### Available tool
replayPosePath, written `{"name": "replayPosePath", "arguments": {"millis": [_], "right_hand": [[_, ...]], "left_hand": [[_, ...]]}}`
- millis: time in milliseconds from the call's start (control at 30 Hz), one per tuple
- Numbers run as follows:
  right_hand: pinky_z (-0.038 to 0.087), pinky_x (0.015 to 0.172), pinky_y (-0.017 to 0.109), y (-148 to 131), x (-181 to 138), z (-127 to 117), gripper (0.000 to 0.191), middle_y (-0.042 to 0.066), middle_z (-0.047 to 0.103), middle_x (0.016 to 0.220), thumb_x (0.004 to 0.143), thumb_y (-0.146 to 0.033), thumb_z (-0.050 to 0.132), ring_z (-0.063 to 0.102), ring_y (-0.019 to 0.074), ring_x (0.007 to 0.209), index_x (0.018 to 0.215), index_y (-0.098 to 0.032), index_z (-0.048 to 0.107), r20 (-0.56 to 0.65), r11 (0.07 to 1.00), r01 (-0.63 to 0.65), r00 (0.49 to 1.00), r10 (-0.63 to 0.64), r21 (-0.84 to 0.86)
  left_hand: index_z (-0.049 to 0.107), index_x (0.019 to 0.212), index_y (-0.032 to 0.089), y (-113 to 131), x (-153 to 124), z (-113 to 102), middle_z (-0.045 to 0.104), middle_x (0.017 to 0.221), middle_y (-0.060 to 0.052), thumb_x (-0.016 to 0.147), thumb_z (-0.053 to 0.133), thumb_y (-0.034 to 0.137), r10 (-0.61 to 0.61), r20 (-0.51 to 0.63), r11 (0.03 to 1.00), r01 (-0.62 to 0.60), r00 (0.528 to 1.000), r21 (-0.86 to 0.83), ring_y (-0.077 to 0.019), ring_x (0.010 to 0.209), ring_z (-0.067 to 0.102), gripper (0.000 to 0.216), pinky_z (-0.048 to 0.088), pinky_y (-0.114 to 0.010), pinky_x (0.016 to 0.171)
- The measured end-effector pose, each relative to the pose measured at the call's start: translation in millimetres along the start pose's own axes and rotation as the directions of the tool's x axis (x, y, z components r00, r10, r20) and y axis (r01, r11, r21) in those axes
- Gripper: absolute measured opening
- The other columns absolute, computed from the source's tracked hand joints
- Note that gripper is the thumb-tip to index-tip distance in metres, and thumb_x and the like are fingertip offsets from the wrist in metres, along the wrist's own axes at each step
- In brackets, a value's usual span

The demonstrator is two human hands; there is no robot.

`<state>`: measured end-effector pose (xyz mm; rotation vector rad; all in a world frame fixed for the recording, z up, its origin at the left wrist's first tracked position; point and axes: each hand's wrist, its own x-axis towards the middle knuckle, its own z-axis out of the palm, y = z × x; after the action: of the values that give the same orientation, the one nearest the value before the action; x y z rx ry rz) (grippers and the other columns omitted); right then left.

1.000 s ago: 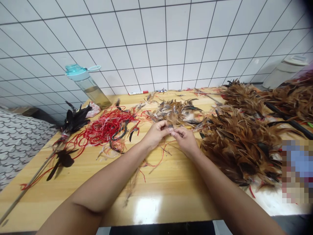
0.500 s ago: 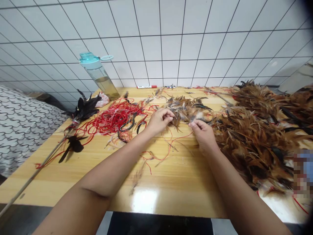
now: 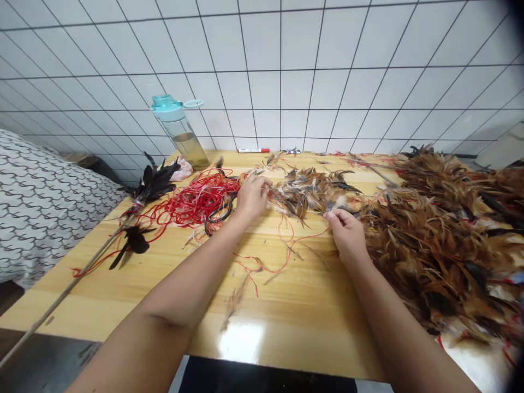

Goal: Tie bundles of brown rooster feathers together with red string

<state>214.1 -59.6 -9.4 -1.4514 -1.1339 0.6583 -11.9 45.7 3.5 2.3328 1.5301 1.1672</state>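
My left hand (image 3: 252,197) is over the table between a tangle of red string (image 3: 204,196) and a small heap of brown feathers (image 3: 309,188). Its fingers are drawn together, and anything inside them is hidden. In front of the heap's right end, my right hand (image 3: 347,232) pinches with thumb and forefinger. A thin red string (image 3: 282,268) runs across the wood up to those fingertips. Greyish fluff shows just behind them. A loose feather (image 3: 233,305) lies closer to me.
A large pile of brown feathers (image 3: 442,256) covers the table's right side. At left lies a stick (image 3: 69,292) with black feathers (image 3: 153,183) tied on. A water bottle (image 3: 184,134) and a red-capped marker (image 3: 254,150) are by the tiled wall.
My left hand has moved left, off the small feather heap, towards the red string. The right hand keeps its pinch at the string. The whole view has shifted slightly.
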Motion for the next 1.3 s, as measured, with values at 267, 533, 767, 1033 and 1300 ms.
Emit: {"name": "replayPosePath", "arguments": {"millis": [267,533,767,1033,1300], "right_hand": [[0.042,0.068,0.031,8.5,-2.0,5.1,0.023,0.004,0.064,0.074,0.077,-0.039,0.054,0.055,0.0176,0.070,0.072,-0.019,0.063,0.047,0.978,0.128,0.991,-0.122,-0.163],[0.040,0.066,0.031,6.1,-2.6,7.2,0.022,0.003,0.059,0.069,0.078,-0.037,0.052,0.052,0.0174,0.068,0.068,-0.019,0.061,0.082,0.950,0.195,0.980,-0.181,-0.242],[0.038,0.061,0.029,4.2,-2.0,7.8,0.021,0.002,0.057,0.066,0.078,-0.035,0.052,0.048,0.0158,0.062,0.068,-0.019,0.061,0.092,0.942,0.200,0.979,-0.182,-0.271],[0.040,0.063,0.029,6.1,-2.2,9.2,0.020,0.002,0.058,0.066,0.079,-0.032,0.051,0.051,0.0163,0.065,0.066,-0.020,0.061,0.096,0.933,0.245,0.969,-0.228,-0.262],[0.037,0.058,0.028,3.6,-4.2,11.4,0.022,0.002,0.055,0.061,0.079,-0.033,0.051,0.048,0.0153,0.060,0.064,-0.019,0.061,0.103,0.936,0.250,0.967,-0.232,-0.246]], "left_hand": [[0.068,0.086,0.019,-3.6,-1.5,4.3,0.058,0.088,-0.006,0.077,0.048,0.007,0.179,0.115,0.983,-0.173,0.977,-0.065,-0.0194,0.091,0.051,0.025,0.039,-0.033,0.083],[0.067,0.072,0.018,0.3,3.9,-8.6,0.060,0.077,-0.006,0.078,0.060,0.031,0.268,0.314,0.955,-0.208,0.911,-0.212,-0.0181,0.078,0.052,0.016,0.038,-0.030,0.075],[0.068,0.072,0.020,-4.3,0.0,-3.8,0.058,0.076,-0.005,0.074,0.063,0.026,0.325,0.415,0.945,-0.275,0.850,-0.176,-0.0191,0.079,0.051,0.008,0.036,-0.029,0.071],[0.066,0.070,0.017,-2.6,8.5,-11.0,0.056,0.075,-0.003,0.073,0.061,0.021,0.257,0.361,0.939,-0.143,0.896,-0.313,-0.0139,0.073,0.050,0.008,0.038,-0.026,0.069],[0.053,0.075,0.013,22.5,-0.2,-6.8,0.055,0.067,0.001,0.072,0.066,0.035,0.042,0.445,0.665,0.308,0.894,-0.681,-0.0084,0.061,0.049,0.025,0.039,-0.021,0.060]]}}
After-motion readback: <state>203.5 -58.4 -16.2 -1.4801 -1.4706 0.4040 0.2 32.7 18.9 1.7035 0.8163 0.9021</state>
